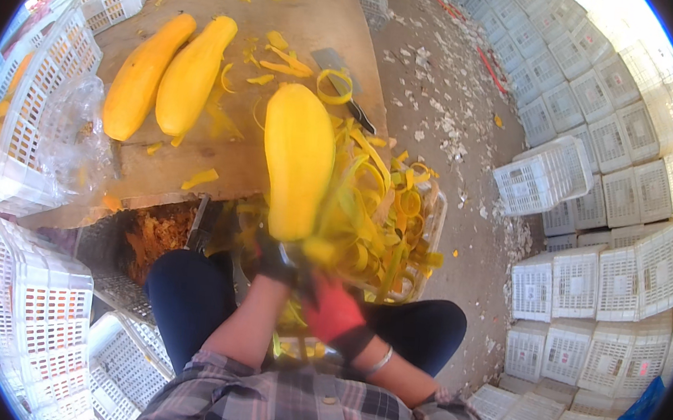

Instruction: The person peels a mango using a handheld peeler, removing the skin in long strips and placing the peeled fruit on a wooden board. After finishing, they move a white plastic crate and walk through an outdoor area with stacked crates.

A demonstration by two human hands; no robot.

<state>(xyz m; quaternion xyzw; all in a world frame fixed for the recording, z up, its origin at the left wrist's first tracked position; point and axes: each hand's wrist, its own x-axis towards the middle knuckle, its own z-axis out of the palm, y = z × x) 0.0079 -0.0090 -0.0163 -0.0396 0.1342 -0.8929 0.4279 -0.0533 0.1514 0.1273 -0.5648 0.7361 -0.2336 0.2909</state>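
A peeled yellow squash (pixel 298 158) stands out in front of me over the board's edge, its lower end at my left hand (pixel 278 260), which is in a dark glove and closed on it. My right hand (pixel 330 309), in a red and black glove, is close beside the squash's lower end and blurred; whether it holds a tool is hidden. Long peel strips (pixel 372 213) heap up to the right of the squash. Two more peeled squashes (pixel 194 78) (pixel 149 76) lie side by side on the wooden board (pixel 240 140). A cleaver (pixel 332 64) with a black handle lies beyond.
A white plastic crate (pixel 43 103) with squash in it stands left of the board, clear plastic film (pixel 77 130) against it. Below the board, orange pulp (pixel 158 235) fills a dark container. Stacked white crates (pixel 585 276) line the right side; scraps litter the floor (pixel 438 98).
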